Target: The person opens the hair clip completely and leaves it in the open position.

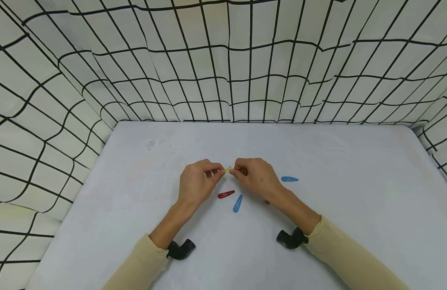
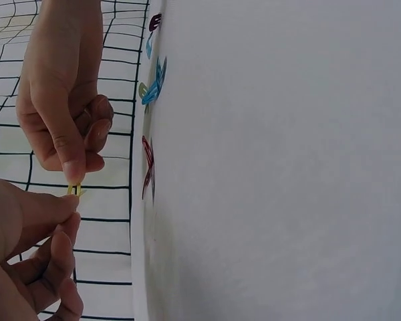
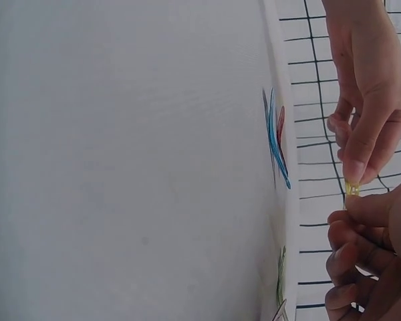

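A small yellow snap hair clip (image 1: 227, 169) is held up between the two hands over the white table. My left hand (image 1: 197, 182) pinches one end of it between thumb and forefinger. At the other end, the thumb and fingertips of my right hand (image 1: 258, 177) grip it. The wrist views show the clip (image 2: 74, 190) narrow and mostly covered by fingertips. On the table just below the hands lie a red snap clip (image 1: 226, 195) and a blue snap clip (image 1: 238, 203). Another blue clip (image 1: 290, 179) lies right of the right hand.
Part of a dark red clip (image 1: 267, 202) peeks out beneath the right forearm. A greenish clip (image 3: 281, 274) shows at the table edge in the right wrist view. Black-grid white cloth (image 1: 238, 92) rises behind the table (image 1: 354, 161). Black curved mounts (image 1: 181, 249) sit at both wrists.
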